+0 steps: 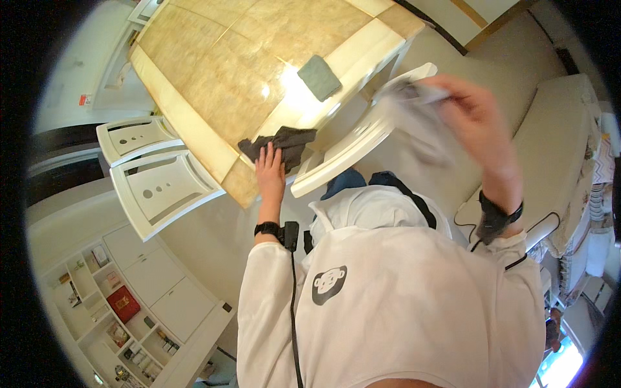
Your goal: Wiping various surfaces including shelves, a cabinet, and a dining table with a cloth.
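Observation:
My left hand [270,169] lies on a dark crumpled cloth [291,143] at the table's near corner, part of the cloth draping over the edge; whether the fingers grip it cannot be told. Raised at the right, my right hand [465,111] pinches a greyish cloth [412,97], blurred by motion, in front of the white chair's backrest [361,138]. On the table's pale border, near the edge, rests a folded grey-green cloth [320,77]. Both wrists wear black bands with cables.
The glossy tan table [208,63] fills the upper view. White chairs [167,189] stand along its left side. A pale sofa [548,160] is at the right, and a shelf unit [160,296] with boxes and bottles at the lower left.

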Motion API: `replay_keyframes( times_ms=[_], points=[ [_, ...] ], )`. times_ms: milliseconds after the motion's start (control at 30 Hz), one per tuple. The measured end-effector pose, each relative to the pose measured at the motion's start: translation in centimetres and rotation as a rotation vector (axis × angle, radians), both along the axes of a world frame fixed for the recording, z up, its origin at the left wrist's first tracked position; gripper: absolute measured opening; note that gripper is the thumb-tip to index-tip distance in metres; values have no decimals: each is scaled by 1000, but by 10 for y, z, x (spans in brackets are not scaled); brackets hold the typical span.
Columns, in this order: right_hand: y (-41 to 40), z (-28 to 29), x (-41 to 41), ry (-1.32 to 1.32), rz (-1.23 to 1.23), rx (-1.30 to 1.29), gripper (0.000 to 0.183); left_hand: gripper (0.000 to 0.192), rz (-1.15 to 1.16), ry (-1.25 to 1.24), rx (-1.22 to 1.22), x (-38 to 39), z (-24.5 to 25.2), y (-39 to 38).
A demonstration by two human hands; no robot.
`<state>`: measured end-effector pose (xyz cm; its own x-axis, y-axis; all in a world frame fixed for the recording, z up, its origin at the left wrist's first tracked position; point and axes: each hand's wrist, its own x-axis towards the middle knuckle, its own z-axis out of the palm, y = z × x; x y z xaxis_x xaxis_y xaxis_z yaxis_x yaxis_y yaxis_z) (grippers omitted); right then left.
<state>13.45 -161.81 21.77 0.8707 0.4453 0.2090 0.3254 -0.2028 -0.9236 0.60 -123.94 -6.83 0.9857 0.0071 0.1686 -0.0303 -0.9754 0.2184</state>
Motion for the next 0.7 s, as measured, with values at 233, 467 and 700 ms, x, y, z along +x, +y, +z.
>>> replay_keyframes(
  times_ms=[233, 467, 700],
  points=[
    [-23, -37, -4, 205, -271, -352, 24, 31, 82, -51, -142, 0, 2, 11],
    [-40, -65, -13, 255, -328, -160, 18, 26, 640, 108, -952, 6, 49, 21],
    [-45, -108, -30, 347, -524, -99, 23, 29, -359, 126, -604, 2, 192, -74]
  ],
)
